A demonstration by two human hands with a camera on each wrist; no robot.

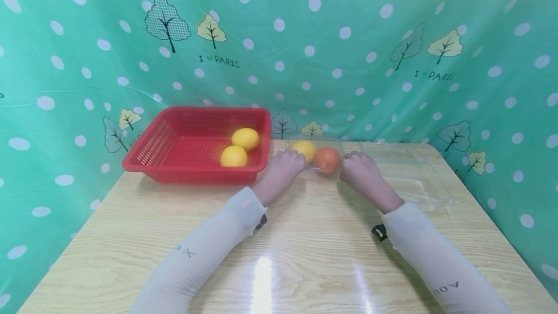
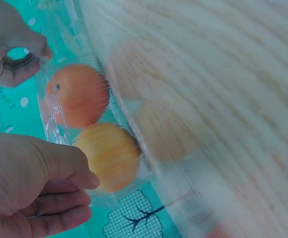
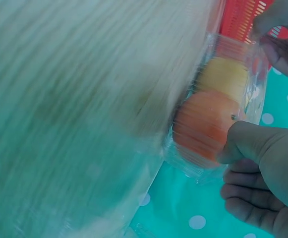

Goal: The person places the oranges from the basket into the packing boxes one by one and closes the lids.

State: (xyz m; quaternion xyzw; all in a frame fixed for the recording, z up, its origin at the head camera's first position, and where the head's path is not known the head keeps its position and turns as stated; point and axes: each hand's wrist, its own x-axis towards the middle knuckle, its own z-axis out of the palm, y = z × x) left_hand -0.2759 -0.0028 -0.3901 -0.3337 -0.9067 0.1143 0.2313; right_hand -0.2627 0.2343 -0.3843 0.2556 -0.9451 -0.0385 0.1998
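Observation:
A clear plastic box (image 3: 218, 44) holds two round fruits side by side, a yellow one (image 2: 110, 156) and an orange-red one (image 2: 79, 95) with a small green stem spot. At the box's left end my left hand (image 1: 284, 167) pinches the rim between thumb and fingers. My right hand (image 1: 363, 173) pinches the same rim at the opposite end, beside the orange-red fruit. In the right wrist view, its thumb overlaps the box edge and the other fingers curl beneath. Both hands are at the back of the table.
Left of the box stands a red plastic basket (image 1: 200, 175) with two yellow fruits (image 1: 245, 139) at its right end. More clear plastic containers (image 1: 410, 178) lie on the wooden table (image 1: 305, 246) to the right. A green dotted curtain (image 1: 279, 52) hangs behind and around the table.

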